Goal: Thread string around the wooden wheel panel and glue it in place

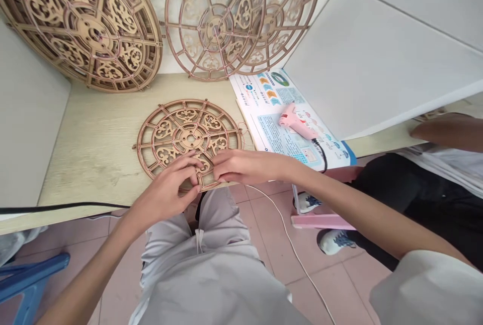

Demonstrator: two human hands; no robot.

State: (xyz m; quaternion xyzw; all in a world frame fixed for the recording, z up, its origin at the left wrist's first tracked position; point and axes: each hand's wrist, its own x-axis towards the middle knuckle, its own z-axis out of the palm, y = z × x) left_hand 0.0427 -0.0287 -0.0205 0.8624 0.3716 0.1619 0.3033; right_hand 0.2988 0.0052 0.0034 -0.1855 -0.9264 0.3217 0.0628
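One camera on the job, folks, worn on the worker's own head, peering forward and steeply down! The shirt [211,285] looms large and close at six o'clock, floor tiles [332,274] lower beyond it at five. The right hand [241,165] sits just below centre, the left hand [169,184] towards eight. And the worktop [94,129] runs back towards openwork discs [216,28] at twelve, a white panel [396,38] at two!
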